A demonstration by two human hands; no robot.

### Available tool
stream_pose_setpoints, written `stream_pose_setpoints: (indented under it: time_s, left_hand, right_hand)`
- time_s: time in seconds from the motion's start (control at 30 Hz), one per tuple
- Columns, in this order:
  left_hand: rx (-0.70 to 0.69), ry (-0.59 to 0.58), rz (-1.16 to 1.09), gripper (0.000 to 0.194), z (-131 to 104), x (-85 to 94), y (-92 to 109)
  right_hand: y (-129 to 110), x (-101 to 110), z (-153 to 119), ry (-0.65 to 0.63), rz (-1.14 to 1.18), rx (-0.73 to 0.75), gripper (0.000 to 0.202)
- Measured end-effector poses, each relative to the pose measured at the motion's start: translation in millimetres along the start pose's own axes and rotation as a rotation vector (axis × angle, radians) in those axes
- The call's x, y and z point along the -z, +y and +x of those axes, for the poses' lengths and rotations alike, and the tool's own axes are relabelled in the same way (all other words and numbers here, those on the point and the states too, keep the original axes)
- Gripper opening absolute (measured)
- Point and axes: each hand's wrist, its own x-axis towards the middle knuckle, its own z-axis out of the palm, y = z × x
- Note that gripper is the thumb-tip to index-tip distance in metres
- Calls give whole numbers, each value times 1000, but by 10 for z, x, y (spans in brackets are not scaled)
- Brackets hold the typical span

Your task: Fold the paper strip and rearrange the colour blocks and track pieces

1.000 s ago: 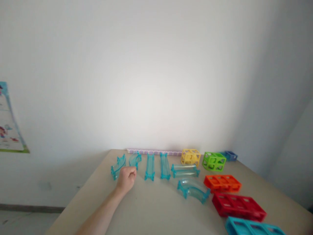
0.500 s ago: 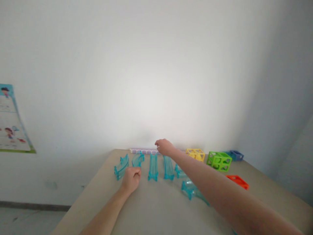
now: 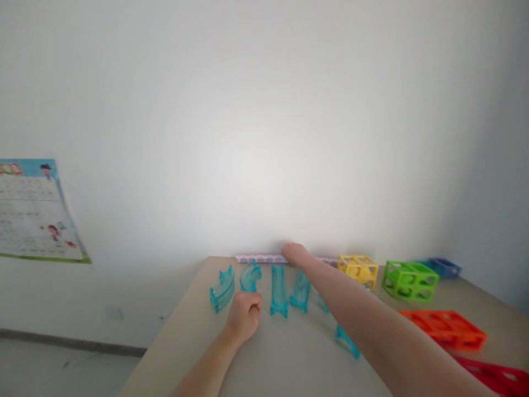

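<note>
Bounded at the far side by a plain whitish wall (image 3: 264, 138), brightest in a soft patch at the middle and shading to grey outward. Closed at the right by a bluish-grey side wall (image 3: 508, 220), dimmer overall. Fitted at far left with a poster (image 3: 33, 212): blue top band, lines of print, small cartoon figures, green lower edge. Equipped low on the whitish wall with a pale plate (image 3: 113, 314), blurred. Trimmed at the wall's foot with a dark baseboard (image 3: 82, 342). Floored at left in grey (image 3: 49, 369), with faint dark marks. Furnished with a beige table (image 3: 285, 358), far edge close to the whitish wall.
</note>
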Motion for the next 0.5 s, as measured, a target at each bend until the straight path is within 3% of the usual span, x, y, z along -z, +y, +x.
stream_pose_setpoints:
  time_s: [0.13,0.27,0.37,0.4,0.5]
  left_hand:
    - [4,10,-27,20,3,-4,15]
    - [-1,25,-81,20,1,3,38]
    - [-1,50,-133,21,-8,34,75]
    - [-1,60,-152,21,-14,49,98]
    - [20,115,-245,14,-44,84,212]
  right_hand:
    - [55,373,-50,139,-22,26,31]
    - [116,1018,-236,379,-21,44,12]
    - [96,1481,-535,618,24,26,19]
    - [73,1583,-665,733,84,22,19]
    - [-43,1636,-1108,1184,662,105,12]
